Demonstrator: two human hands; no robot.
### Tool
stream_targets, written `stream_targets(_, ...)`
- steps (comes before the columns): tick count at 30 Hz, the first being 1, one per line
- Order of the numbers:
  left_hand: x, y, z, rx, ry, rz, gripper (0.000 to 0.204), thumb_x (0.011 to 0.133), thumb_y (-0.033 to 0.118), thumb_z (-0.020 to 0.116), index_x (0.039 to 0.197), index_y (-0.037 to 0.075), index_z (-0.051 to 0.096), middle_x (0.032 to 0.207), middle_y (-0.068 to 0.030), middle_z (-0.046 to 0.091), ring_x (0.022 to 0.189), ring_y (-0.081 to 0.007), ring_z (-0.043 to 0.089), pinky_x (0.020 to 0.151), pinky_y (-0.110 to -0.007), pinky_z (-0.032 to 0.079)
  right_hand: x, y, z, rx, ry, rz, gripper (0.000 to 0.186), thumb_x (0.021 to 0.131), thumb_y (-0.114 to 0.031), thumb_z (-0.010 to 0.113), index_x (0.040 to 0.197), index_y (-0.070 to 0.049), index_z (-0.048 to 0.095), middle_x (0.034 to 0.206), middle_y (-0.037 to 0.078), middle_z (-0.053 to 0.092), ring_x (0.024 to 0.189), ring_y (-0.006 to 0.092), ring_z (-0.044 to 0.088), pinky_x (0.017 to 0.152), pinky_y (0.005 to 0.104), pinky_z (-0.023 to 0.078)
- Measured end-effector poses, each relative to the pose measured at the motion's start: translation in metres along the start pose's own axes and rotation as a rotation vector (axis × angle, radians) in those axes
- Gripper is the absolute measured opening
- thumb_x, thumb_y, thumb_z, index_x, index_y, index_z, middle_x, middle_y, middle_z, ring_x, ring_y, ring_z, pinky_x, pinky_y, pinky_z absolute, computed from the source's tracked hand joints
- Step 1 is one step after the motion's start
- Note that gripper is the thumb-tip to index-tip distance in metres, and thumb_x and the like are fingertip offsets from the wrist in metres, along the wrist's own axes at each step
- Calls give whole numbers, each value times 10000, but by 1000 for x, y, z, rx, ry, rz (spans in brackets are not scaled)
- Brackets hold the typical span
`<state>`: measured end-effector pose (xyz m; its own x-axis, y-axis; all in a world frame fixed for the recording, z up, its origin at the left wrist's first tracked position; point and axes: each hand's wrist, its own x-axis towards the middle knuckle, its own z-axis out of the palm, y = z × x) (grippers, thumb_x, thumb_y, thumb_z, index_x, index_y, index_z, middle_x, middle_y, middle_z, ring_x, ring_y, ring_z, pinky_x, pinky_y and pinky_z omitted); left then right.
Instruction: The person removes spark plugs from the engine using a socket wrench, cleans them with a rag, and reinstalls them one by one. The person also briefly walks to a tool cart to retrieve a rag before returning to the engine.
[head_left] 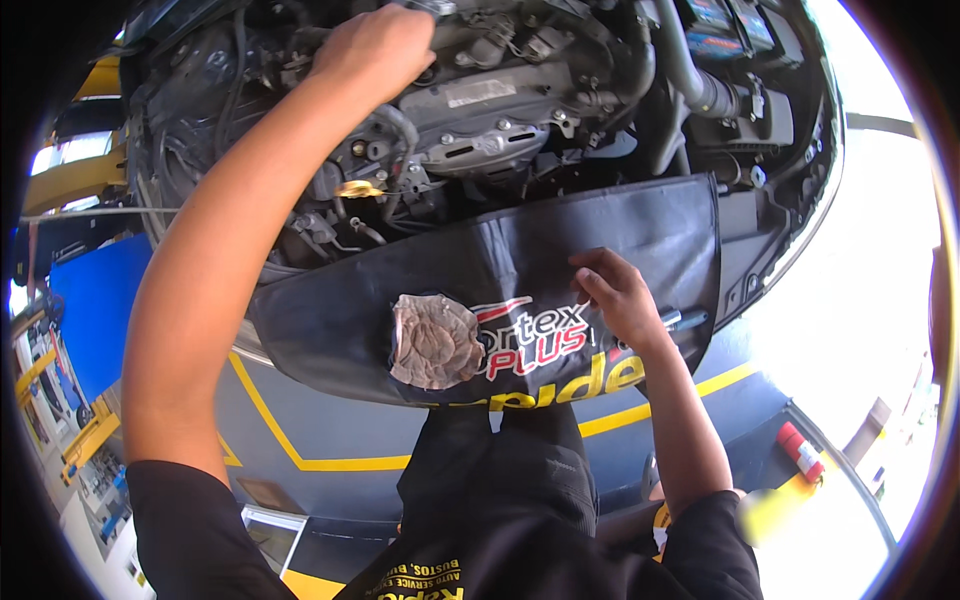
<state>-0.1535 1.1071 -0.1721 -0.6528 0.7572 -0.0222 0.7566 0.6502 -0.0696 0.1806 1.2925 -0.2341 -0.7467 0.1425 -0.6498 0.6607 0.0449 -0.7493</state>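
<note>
We're bent over the dark, grey-and-black metal engine (490,105), which spreads below and to the right of our left hand (385,50). That left hand looks curled, fingers out of sight, so we can't tell whether it grips anything. Our right hand (615,295) is loose, fingers half bent, nothing visible in it, poised over the wide black sheet-like cover (540,255).

What might go wrong? If the engine's metal is hot, our left forearm could be burned by leaning in. The cover could slip if our body or right arm drags it, taking with it the crumpled, brownish-white cloth (436,342) to the left of our right hand. The slim blue-and-dark pen-like object (688,320) lies just beside our right wrist; a careless nudge might roll it off. Up top, the small shiny silver piece (432,7) beside our left fingers could drop into the gaps if knocked.

And the looks: the engine is dusty and dull, its slotted silver-grey shield bolted between our hands; the cover is creased, with white, red and yellow print; the silver piece gleams, mostly cut off by the upper edge.
</note>
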Motion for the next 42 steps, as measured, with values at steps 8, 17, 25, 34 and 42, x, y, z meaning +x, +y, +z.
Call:
stream_targets(8, 13, -5, 24, 30, -40, 36, 224, 948, 203, 625, 1045, 9, 683, 1045, -230, 699, 1007, -417, 676, 840, -524, 548, -47, 31, -23, 110, 49, 29, 248, 1030, -143, 550, 1213, 9, 619, 955, 72, 679, 872, 135, 632, 838, 309, 526)
stream_targets(17, 17, 4, 19, 82, -228, -224, 232, 949, 232, 637, 1096, 54, 618, 1135, -164, 643, 1090, -406, 615, 848, -497, 513, -87, 56, -55, 102, 187, 4, 228, 1019, -140, 552, 1178, -3, 642, 939, 69, 692, 869, 143, 659, 830, 317, 524)
stream_targets(25, 12, -6, 26, -54, -58, -82, 250, 945, 202, 662, 1109, 35, 573, 1128, -196, 670, 1077, -427, 618, 863, -507, 495, -102, 89, -74, -564, 475, -94, 161, 913, -60, 661, 1073, -40, 672, 968, 115, 660, 900, 282, 631, 832, 375, 521)
stream_targets(34, 14, -13, 26, -46, -113, -77, 326, 998, 322, 596, 1133, 28, 554, 1109, -259, 641, 1022, -449, 615, 836, -497, 476, -88, 116, -92, -1068, 509, -198, 267, 850, -37, 720, 1106, -84, 660, 1216, 106, 576, 1204, 332, 513, 1003, 415, 476)
stream_targets(42, 12, -7, 24, -48, -33, -21, 312, 1020, 327, 547, 1105, 29, 590, 1022, -256, 691, 1015, -462, 636, 844, -548, 499, -78, 128, -111, -1144, 429, -367, 306, 818, -27, 645, 1109, -121, 619, 1188, 46, 605, 1247, 243, 529, 1034, 423, 368)
